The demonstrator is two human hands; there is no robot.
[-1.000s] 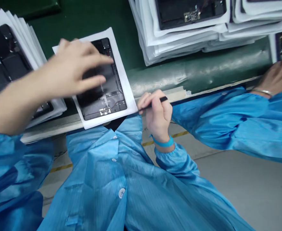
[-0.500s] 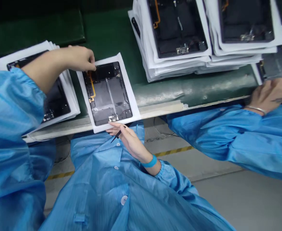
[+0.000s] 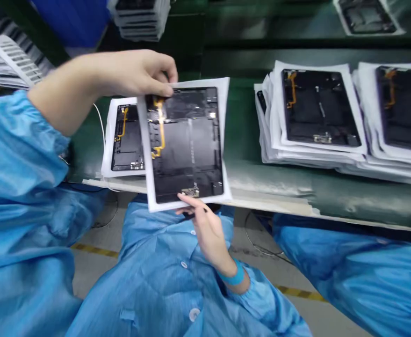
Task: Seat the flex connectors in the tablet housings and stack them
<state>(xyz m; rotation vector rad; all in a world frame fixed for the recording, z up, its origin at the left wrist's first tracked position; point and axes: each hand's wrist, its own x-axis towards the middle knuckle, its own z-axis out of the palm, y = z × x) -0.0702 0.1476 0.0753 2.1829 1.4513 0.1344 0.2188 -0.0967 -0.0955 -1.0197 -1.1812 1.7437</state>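
A dark tablet back housing (image 3: 177, 164), with an orange flex cable along its left side, lies face up on a white sheet (image 3: 227, 187). My left hand (image 3: 138, 72) pinches its top left corner between thumb and fingers. At the lower edge my right hand (image 3: 207, 229) grips sheet and housing, fingertips beside a small circuit board (image 3: 190, 192). A dark slim tool shows only in part among the right fingers. The housing looks raised, overlapping another tablet housing (image 3: 130, 140) on the bench to its left and the bench's front edge.
Stacks of housings on white sheets (image 3: 320, 107) (image 3: 407, 107) stand to the right on the green bench (image 3: 240, 164). Another stack (image 3: 142, 21) and a single housing (image 3: 366, 16) are farther back. White slotted trays (image 3: 19, 61) sit at far left. A co-worker's blue sleeve (image 3: 366, 262) is at right.
Both hands have brought the housing up and closer, so it appears larger. My view has shifted, showing more of the bench's back. The co-worker's hand has left the view.
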